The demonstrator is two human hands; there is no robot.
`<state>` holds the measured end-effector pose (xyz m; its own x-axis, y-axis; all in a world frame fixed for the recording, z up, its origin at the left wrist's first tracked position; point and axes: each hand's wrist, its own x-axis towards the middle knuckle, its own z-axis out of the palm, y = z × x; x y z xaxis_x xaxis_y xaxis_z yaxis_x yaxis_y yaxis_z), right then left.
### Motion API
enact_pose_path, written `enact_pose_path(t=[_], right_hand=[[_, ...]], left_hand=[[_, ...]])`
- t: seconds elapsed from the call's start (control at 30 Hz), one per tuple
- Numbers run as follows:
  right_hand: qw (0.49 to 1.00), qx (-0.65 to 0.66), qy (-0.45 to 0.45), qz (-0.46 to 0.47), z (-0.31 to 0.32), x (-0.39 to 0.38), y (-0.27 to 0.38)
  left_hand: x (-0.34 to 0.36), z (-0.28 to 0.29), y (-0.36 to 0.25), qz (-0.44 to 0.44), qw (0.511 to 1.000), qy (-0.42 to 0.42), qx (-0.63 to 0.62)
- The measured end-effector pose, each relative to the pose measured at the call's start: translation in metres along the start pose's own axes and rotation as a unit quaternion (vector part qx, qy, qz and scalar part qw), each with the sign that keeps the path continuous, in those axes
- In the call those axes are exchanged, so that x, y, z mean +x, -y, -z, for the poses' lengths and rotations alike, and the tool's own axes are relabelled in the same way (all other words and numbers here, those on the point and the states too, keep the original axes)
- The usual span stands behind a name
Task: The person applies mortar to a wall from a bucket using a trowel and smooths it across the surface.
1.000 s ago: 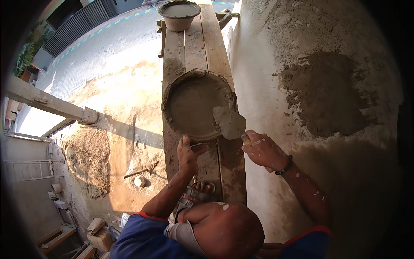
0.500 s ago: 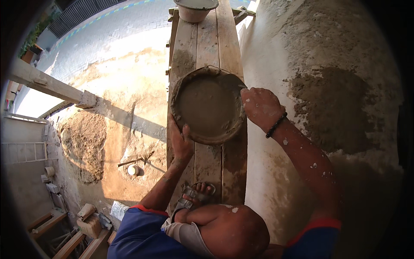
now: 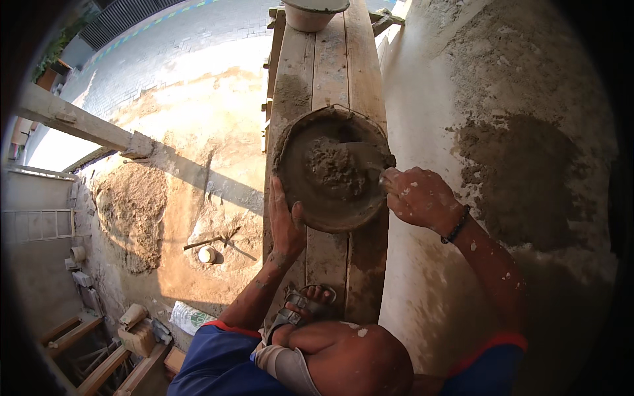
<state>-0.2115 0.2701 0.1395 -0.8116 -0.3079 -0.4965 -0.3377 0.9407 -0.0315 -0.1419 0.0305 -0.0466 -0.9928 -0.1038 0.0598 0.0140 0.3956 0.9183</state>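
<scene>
A round bucket (image 3: pixel 287 142) of wet grey mortar sits on the planks, with a rough lump of mortar (image 3: pixel 333 165) heaped in its middle. My left hand (image 3: pixel 285 221) holds the bucket's near left side, fingers stretched along the outer wall and thumb by the rim. At the right rim, my right hand (image 3: pixel 422 198) is closed round the handle of a trowel (image 3: pixel 382 179). Most of its mortar-coated blade is hard to tell from the mix.
A second bucket (image 3: pixel 310 18) stands at the planks' far end. My sandalled foot (image 3: pixel 307 307) rests on the wooden planks (image 3: pixel 330 66). On the right rises a wall with a dark wet patch (image 3: pixel 522 178). Below left lie a sand heap (image 3: pixel 132 211) and a white container (image 3: pixel 207 254).
The trowel has moved from the far right rim toward me and into the bucket. A lump now stands in the previously smooth mortar. My left hand stays against the bucket.
</scene>
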Motion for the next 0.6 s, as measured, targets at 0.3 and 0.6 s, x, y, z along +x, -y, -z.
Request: enact_pose_path(t=[0.3,0.6], right_hand=[[0.986,-0.151,-0.068,0.006,-0.043,0.008,0.022],[0.975,-0.138,-0.175,-0.008,0.014,0.035,0.012]], left_hand=[[0.011,0.005,-0.012,-0.06,0.995,0.017,0.072],[0.04,0.005,0.004,0.004,0.994,-0.003,-0.108]])
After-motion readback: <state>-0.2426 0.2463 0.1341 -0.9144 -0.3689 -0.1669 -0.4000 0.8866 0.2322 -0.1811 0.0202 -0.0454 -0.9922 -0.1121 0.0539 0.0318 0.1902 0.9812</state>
